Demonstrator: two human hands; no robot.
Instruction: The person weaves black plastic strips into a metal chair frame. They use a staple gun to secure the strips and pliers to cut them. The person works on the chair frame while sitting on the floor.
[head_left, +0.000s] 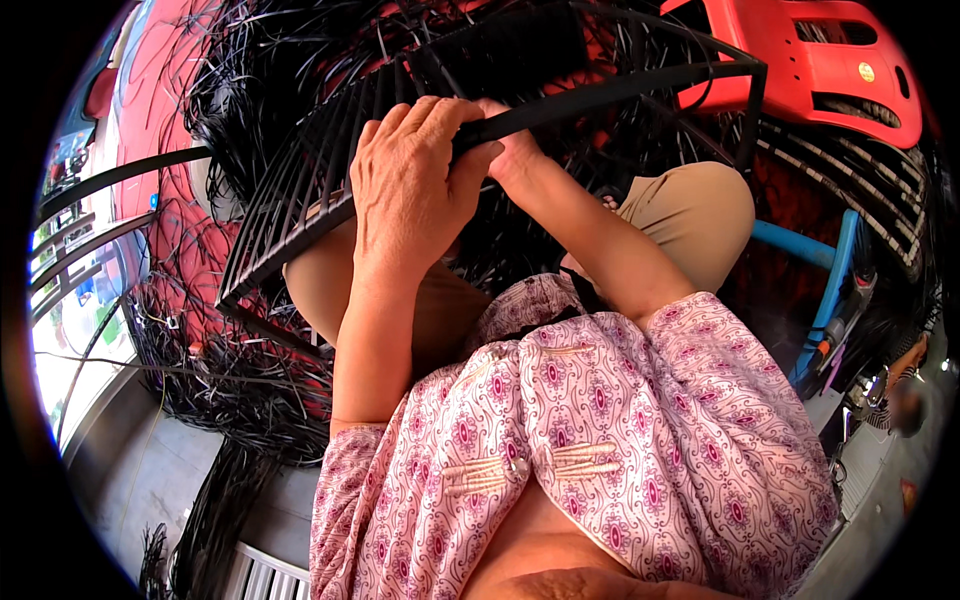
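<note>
A black frame [600, 93] lies across my lap, tilted, with many thin black strips [295, 195] stretched side by side over its left part. At its far side a dark, closely woven panel [510, 48] shows. My left hand [412, 185] is closed over the near bar, fingers bent across the top and thumb toward the right hand. Close beside it, my right hand [515, 150] reaches under the same bar; its fingers are curled and partly hidden by the bar and my left hand. What they pinch I cannot make out.
Loose black strips [240, 375] heap over the red floor covering [155, 85] at left. A red plastic stool [780, 65] lies at far right, near a blue frame [845, 260] and hand tools [850, 310]. Curved dark bars [130, 180] jut in from the left.
</note>
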